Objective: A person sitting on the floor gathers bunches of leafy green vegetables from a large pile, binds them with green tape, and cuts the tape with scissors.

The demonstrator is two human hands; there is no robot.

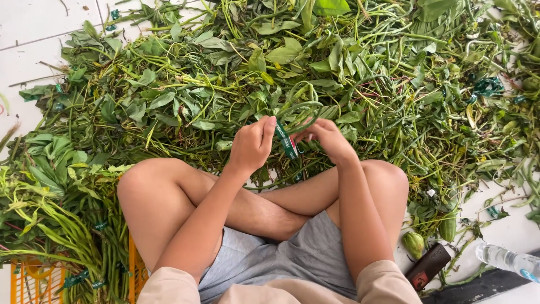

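The person sits cross-legged on the white tiled floor (34, 28), and both hands meet just above the knees, in front of a wide heap of green leafy stems and long beans (236, 84). The left hand (252, 145) is clenched around one end of a narrow green paper band with white print (287, 141), thumb pressed on it; the right hand (326, 138) pinches the other end with curled fingers, and a thin looped green bean stem (301, 110) arches over the two. Beside the left knee, banded bundles of long green beans (73, 236) lie over an orange plastic crate (28, 281). By the right knee sit two small green gourd-like fruits (414, 244), a dark brown wallet-shaped case (428, 266) and a clear plastic water bottle (509, 260).
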